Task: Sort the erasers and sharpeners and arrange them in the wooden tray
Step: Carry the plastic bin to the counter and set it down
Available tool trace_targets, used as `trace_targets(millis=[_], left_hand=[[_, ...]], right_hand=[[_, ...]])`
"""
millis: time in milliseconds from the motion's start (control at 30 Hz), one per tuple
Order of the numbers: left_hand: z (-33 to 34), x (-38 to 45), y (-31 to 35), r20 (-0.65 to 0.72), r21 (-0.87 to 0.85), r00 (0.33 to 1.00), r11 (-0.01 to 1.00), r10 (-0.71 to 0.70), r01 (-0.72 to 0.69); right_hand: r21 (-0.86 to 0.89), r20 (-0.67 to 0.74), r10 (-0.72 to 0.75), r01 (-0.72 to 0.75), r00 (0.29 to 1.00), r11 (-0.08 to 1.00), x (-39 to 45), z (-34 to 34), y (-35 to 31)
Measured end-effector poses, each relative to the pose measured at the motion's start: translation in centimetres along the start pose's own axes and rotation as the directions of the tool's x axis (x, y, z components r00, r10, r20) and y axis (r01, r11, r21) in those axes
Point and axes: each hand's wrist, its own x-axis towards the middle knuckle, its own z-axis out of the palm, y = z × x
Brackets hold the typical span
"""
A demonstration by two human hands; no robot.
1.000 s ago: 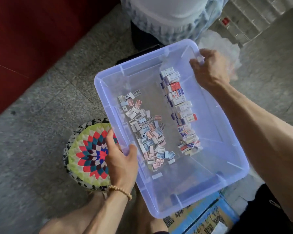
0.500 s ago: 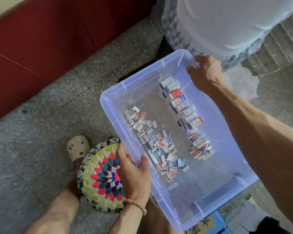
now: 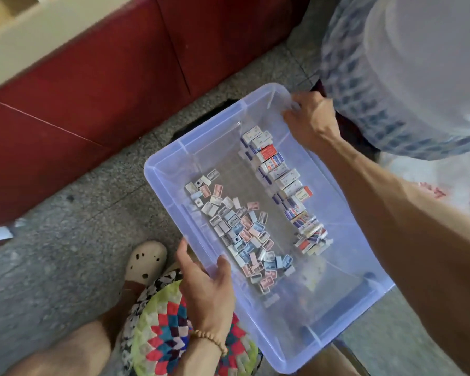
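Inside clear bin [image 3: 345, 316] — erasers [image 3: 285, 180] rowed, sharpeners [image 3: 244, 232] heaped; left hand [image 3: 206, 289], right hand [image 3: 310, 118] grip rims.

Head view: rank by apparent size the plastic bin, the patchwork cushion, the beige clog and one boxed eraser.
1. Plastic bin
2. Patchwork cushion, partly hidden by the arm
3. Beige clog
4. Boxed eraser

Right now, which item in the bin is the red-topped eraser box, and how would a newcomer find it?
Start at the clear plastic bin held by both hands. Follow the line of larger boxes along its right side, from the end nearest the right hand. The red-topped box is about third down; its neighbours there are white and blue.
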Motion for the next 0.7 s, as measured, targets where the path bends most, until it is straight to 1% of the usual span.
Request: trace_targets(millis=[100,167,233,367,500,567,700], left_hand=[[1.2,3.4,-1.1,-0.070,-0.045,0.997,0.999,-0.013,0.010],[1.9,6.0,-2.2,-0.094,-0.063,0.995,0.998,-0.027,0.021],[2.6,8.4,-3.0,-0.101,-0.086,0.994,0.996,-0.031,0.022],[4.0,11.7,-3.2,-0.099,-0.058,0.995,0.998,-0.005,-0.001],[4.9,13.6,-3.5,-0.100,-0.002,0.995,1.000,-0.005,0.004],[5.4,14.3,-3.5,-0.087,0.007,0.996,1.000,-0.021,0.022],[6.9,15.4,-3.4,-0.075,-0.006,0.997,1.000,-0.012,0.012]], right_hand=[[0.016,0.040,-0.012,0.012,0.999,1.000,2.5,3.5,0.0],[0.018,0.050,-0.015,0.014,0.999,1.000,4.4,6.0,0.3],[0.006,0.063,-0.008,0.008,0.998,1.000,6.4,8.4,0.4],[-0.061,0.082,-0.025,0.030,0.996,0.998,9.8,12.1,0.5],[-0.070,0.089,-0.024,0.030,0.996,0.997,11.4,14.1,0.7],[-0.075,0.081,-0.028,0.035,0.996,0.997,12.0,14.3,1.1],[-0.092,0.052,-0.066,0.070,0.997,0.993,13.2,14.5,1.4]])
